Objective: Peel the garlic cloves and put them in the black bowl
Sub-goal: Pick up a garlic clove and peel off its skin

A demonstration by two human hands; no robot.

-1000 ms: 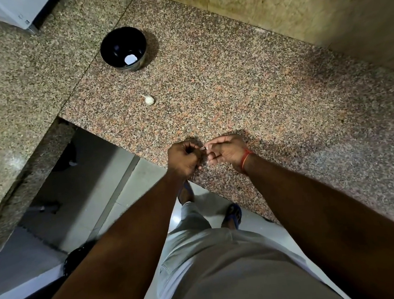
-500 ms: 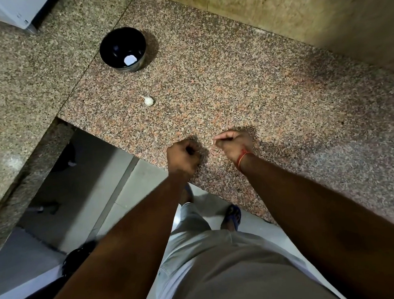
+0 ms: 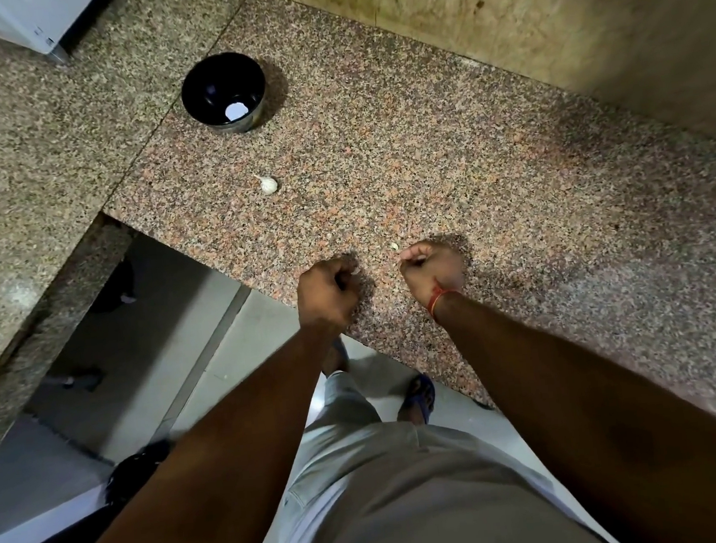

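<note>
The black bowl (image 3: 222, 73) stands far left on the granite counter, with a white spot on its bottom. A whole garlic bulb (image 3: 268, 185) lies between the bowl and my hands. My left hand (image 3: 328, 295) is curled into a fist at the counter's front edge, and a pale bit of a garlic clove shows between its fingers. My right hand (image 3: 431, 265), with a red thread on the wrist, is curled too, thumb against forefinger. A small pale garlic scrap (image 3: 394, 246) sits on the counter just off its fingertips. I cannot see anything inside the right hand.
The granite counter (image 3: 491, 181) ends in a front edge right under my hands, with tiled floor and my feet below. A yellowish wall (image 3: 519, 10) closes the back. A second, greyer counter (image 3: 26, 161) joins at the left, with a white appliance (image 3: 22, 19) on it.
My hands, joined around something small a second ago, have pulled apart sideways. The small pale scrap now shows beside my right fingertips.
</note>
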